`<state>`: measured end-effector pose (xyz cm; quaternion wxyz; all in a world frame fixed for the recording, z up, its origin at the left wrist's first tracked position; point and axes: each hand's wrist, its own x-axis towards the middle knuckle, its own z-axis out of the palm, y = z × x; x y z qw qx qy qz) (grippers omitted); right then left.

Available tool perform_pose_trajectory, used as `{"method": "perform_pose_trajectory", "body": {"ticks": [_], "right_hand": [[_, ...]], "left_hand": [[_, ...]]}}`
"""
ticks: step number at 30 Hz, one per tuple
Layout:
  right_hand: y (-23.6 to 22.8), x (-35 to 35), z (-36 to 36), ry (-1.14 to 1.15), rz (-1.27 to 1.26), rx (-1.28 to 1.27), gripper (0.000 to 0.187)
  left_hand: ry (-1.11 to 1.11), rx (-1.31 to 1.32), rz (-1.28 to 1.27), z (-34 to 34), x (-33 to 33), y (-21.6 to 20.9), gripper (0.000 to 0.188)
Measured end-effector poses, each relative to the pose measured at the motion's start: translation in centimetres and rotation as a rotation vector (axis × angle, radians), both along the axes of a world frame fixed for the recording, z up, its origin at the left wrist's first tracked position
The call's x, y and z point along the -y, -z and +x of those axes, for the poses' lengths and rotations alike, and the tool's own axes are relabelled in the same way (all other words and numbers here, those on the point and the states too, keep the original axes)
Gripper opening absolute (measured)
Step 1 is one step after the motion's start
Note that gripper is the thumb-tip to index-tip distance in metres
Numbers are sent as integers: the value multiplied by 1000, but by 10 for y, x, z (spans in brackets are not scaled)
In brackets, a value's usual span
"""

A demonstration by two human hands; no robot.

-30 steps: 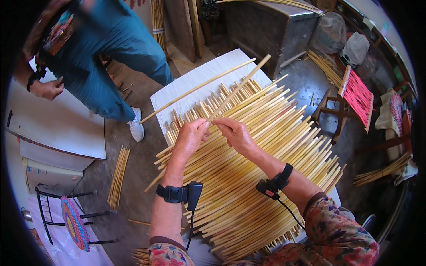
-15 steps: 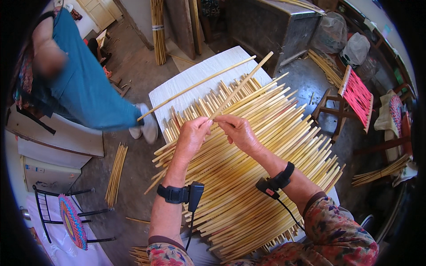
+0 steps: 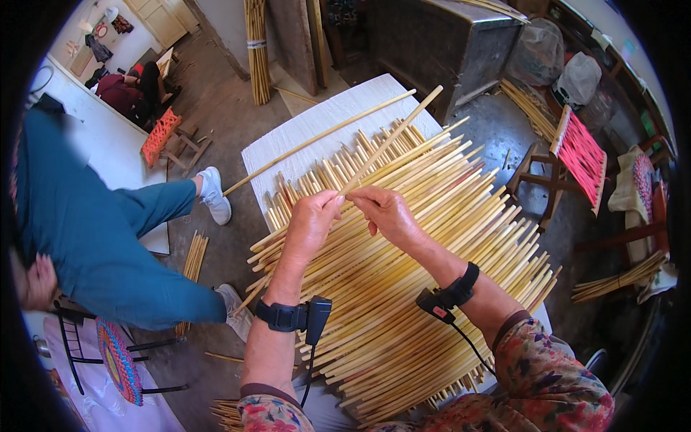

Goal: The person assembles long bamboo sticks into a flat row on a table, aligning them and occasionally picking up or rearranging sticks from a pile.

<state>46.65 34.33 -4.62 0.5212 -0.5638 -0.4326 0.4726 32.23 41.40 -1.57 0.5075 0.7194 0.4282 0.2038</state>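
A thin, pale wooden stick (image 3: 394,140) slants up to the far right from my hands, over a broad layer of similar sticks (image 3: 425,259). My left hand (image 3: 314,219) is closed, pinching the stick's near end between thumb and fingers. Right beside it, my right hand (image 3: 389,218) pinches at the same end, its other fingers curled under. The very tip is hidden by my fingertips. Beyond them, a single long stick (image 3: 317,142) lies across the white board (image 3: 288,140), its left end past the board's edge. Black bands with small boxes are strapped on both forearms.
A person in teal trousers (image 3: 137,273) stands at the left. A pink woven stool (image 3: 579,162) is at the right, a red one (image 3: 162,137) at the far left. Upright bundled sticks (image 3: 256,50) lean near a dark cabinet (image 3: 432,54). Loose sticks (image 3: 193,259) lie on the floor.
The person in teal trousers has stepped nearer along the left side, uncovering the red stool and a seated person behind. My hands and the stick have hardly moved.
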Motion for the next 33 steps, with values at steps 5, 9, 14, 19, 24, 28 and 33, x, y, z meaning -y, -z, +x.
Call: {"method": "perform_pose_trajectory", "body": {"ticks": [5, 9, 14, 19, 24, 28, 33], "right_hand": [[3, 0, -3, 98, 94, 68, 15], [0, -2, -2, 100, 45, 47, 15], [5, -2, 1, 106, 52, -5, 15], [-5, 8, 6, 142, 42, 12, 19], [0, 15, 12, 85, -1, 142, 19], [5, 12, 17, 185, 171, 330, 16], [2, 7, 15, 268, 302, 542, 15]], "left_hand": [[58, 4, 80, 1, -1, -3, 20], [81, -10, 139, 2, 0, -3, 20], [115, -55, 229, 7, 0, -6, 19], [85, -109, 402, 13, 0, -9, 18], [93, -151, 425, 10, -5, -3, 19], [55, -147, 382, 13, -4, -4, 19], [31, -144, 466, 7, -14, 1, 21]]}}
